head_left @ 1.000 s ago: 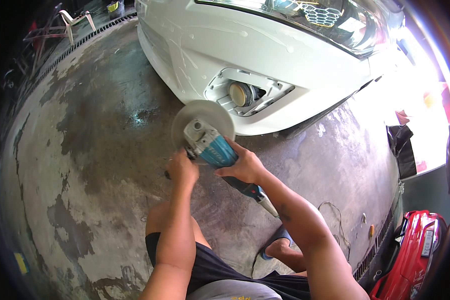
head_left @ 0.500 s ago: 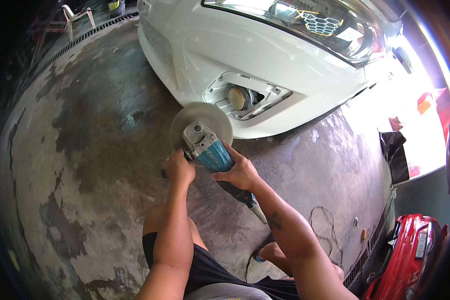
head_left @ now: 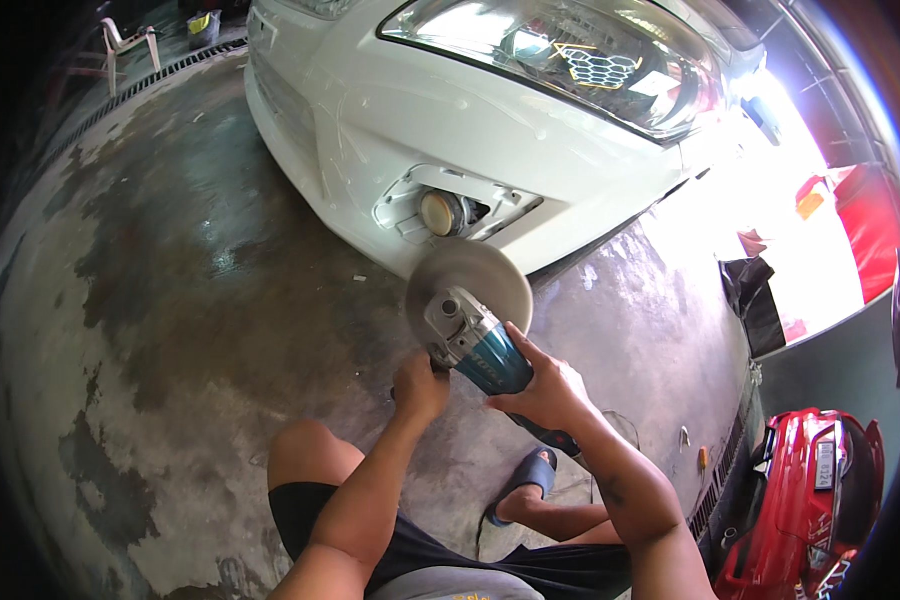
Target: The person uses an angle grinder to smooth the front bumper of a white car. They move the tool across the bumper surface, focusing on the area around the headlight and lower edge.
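— Where's the polisher [head_left: 475, 345]?
— Just under the white car bumper [head_left: 530, 190], its pad [head_left: 470, 285] by the fog lamp [head_left: 438, 212].
— His grip?
— Right hand [head_left: 545, 390] fingers wrapped on the teal body, left hand [head_left: 420, 385] closed around the side handle.

head view looks steeply down, close above the polisher [head_left: 475, 345]

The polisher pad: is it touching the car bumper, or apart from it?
Cannot tell. The pad overlaps the white bumper's lower edge in this view, hiding any gap.
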`<action>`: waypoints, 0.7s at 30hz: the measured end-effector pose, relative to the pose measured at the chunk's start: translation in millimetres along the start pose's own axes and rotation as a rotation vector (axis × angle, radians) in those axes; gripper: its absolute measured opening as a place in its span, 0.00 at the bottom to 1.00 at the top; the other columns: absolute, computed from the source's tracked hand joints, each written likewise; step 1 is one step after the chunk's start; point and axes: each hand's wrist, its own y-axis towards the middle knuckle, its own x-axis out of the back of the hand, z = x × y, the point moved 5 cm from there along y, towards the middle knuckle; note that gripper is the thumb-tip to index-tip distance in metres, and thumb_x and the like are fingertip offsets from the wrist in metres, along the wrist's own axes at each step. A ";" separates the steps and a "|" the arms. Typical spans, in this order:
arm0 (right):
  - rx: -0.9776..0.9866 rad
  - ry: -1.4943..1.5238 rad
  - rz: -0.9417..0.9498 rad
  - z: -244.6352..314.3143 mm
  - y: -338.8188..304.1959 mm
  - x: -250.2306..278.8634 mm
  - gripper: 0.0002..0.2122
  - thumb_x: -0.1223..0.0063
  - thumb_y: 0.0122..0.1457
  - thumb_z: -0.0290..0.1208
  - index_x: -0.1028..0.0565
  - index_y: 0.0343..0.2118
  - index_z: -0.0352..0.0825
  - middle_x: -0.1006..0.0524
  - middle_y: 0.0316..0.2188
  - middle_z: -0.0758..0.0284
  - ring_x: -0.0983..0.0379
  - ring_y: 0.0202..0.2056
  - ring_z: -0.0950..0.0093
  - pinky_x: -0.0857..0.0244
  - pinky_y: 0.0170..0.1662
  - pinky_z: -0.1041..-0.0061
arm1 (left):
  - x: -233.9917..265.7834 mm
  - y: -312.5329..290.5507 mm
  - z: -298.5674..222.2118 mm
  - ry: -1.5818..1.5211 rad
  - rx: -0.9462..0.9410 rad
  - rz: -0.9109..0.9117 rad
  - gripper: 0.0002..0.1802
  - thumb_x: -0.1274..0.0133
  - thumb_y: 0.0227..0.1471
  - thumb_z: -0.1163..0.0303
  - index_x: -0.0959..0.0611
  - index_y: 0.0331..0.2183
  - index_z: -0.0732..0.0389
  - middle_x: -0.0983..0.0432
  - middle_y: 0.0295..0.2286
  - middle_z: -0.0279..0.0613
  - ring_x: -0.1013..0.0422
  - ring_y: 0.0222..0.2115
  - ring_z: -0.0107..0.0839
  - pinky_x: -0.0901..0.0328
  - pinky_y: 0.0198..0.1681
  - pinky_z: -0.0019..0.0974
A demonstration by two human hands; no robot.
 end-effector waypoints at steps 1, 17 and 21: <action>-0.015 -0.005 -0.010 -0.5 -6.5 7.2 0.57 0.22 0.45 0.54 0.42 0.79 0.54 0.14 0.48 0.50 0.15 0.51 0.54 0.25 0.58 0.60 | -2.1 -1.1 -9.3 -0.006 -0.030 -0.011 0.11 0.36 0.55 0.72 0.14 0.41 0.65 0.16 0.41 0.61 0.21 0.46 0.63 0.28 0.50 0.59; -0.094 0.034 -0.246 -16.3 -58.9 97.0 0.57 0.19 0.43 0.48 0.41 0.79 0.56 0.15 0.53 0.51 0.17 0.55 0.52 0.28 0.62 0.58 | -10.6 10.2 -131.3 -0.150 -0.346 0.076 0.19 0.34 0.53 0.76 0.21 0.46 0.64 0.17 0.38 0.57 0.21 0.41 0.63 0.30 0.46 0.62; -0.082 0.027 -0.231 -17.3 -53.4 94.3 0.57 0.19 0.43 0.48 0.41 0.79 0.56 0.15 0.53 0.51 0.17 0.56 0.52 0.28 0.62 0.58 | -12.4 10.0 -125.8 -0.109 -0.363 0.040 0.22 0.33 0.51 0.77 0.22 0.48 0.63 0.18 0.37 0.56 0.22 0.41 0.63 0.31 0.46 0.61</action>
